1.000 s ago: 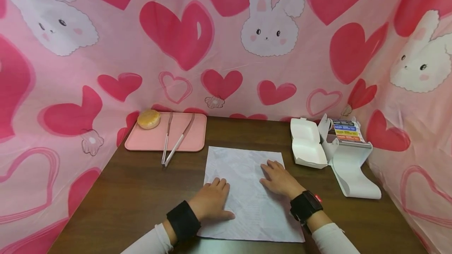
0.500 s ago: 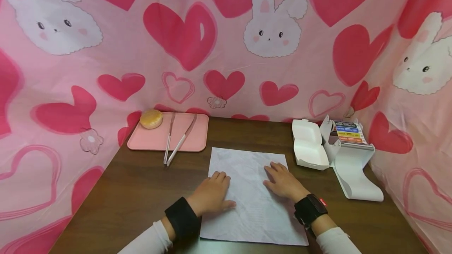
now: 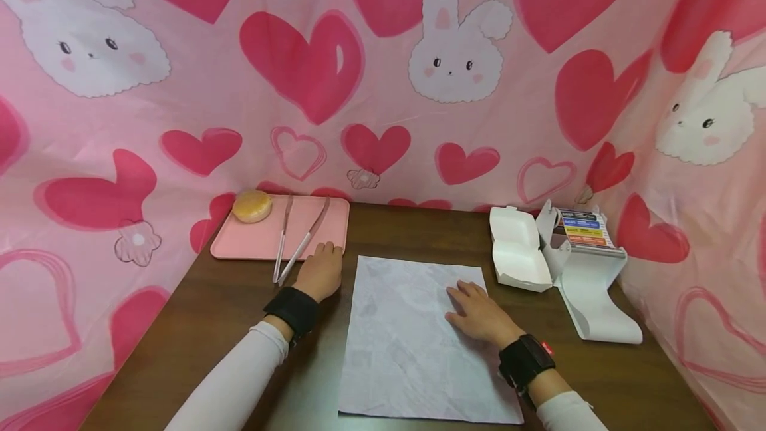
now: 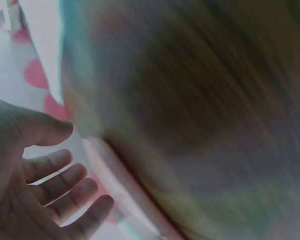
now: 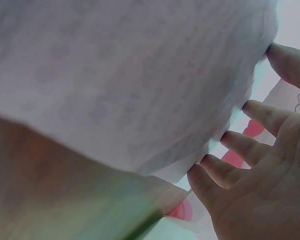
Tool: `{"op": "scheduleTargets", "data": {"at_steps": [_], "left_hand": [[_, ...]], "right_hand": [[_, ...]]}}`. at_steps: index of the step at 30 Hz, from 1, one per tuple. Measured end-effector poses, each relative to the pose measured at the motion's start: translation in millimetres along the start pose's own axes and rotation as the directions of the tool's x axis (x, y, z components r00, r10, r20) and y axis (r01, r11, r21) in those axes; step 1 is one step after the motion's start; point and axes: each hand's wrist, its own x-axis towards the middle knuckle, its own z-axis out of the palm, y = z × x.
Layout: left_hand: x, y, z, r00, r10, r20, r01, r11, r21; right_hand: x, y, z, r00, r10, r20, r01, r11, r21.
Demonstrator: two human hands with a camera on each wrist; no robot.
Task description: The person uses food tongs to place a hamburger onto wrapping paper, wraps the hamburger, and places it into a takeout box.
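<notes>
A pale, faintly patterned sheet of paper (image 3: 413, 344) lies flat on the dark wooden table. My right hand (image 3: 481, 314) rests on its right side, fingers spread, with the fingertips on the paper in the right wrist view. Off the sheet's far left corner, my left hand (image 3: 321, 273) reaches toward the front edge of a pink tray (image 3: 239, 248). In the left wrist view the fingers of that hand (image 4: 50, 180) are loosely bent around nothing. Metal tongs (image 3: 302, 245) lie across the tray, their joined end over its front edge, just left of the hand. A round golden bun (image 3: 252, 206) sits at the tray's back left.
At the back right stand an open white takeaway box (image 3: 519, 251) and a white dispenser (image 3: 589, 255) holding small coloured boxes (image 3: 583, 228), with a white strip (image 3: 601, 311) curling down from it. A pink curtain (image 3: 383, 98) with hearts and rabbits encloses the table.
My left hand has lifted off the paper and moved forward and left to the tray's front edge beside the tongs. The right hand has stayed on the sheet.
</notes>
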Motion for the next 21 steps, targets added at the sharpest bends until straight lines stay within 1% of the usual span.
{"op": "scheduleTargets", "data": {"at_steps": [2, 5, 8, 12, 17, 21], "left_hand": [[4.2, -7.1, 5.7, 1.0, -0.021, 0.012, 0.021, 1.0, 0.008], [7.6, -14.0, 14.1, 0.999, -0.039, 0.012, 0.038, 0.999, 0.029], [9.8, -17.4, 21.1, 0.999, -0.033, -0.005, 0.033, 0.998, 0.06], [14.8, -19.1, 26.0, 0.999, -0.026, -0.027, 0.028, 0.998, 0.061], [22.4, -18.3, 27.0, 0.999, -0.004, -0.042, 0.006, 0.998, 0.058], [26.9, -12.9, 23.4, 1.0, 0.016, -0.025, -0.015, 0.999, 0.049]], "right_hand": [[-1, 1, 2, 1.0, 0.001, -0.003, -0.001, 1.0, 0.002], [-3, 1, 4, 1.0, -0.003, -0.01, 0.003, 1.0, 0.001], [-5, 1, 5, 1.0, -0.002, -0.011, 0.002, 1.0, 0.001], [-7, 1, 4, 1.0, 0.007, -0.003, -0.007, 1.0, 0.003], [-8, 2, 4, 1.0, 0.018, -0.002, -0.018, 1.0, 0.007], [-9, 3, 4, 1.0, 0.023, -0.008, -0.023, 1.0, 0.012]]}}
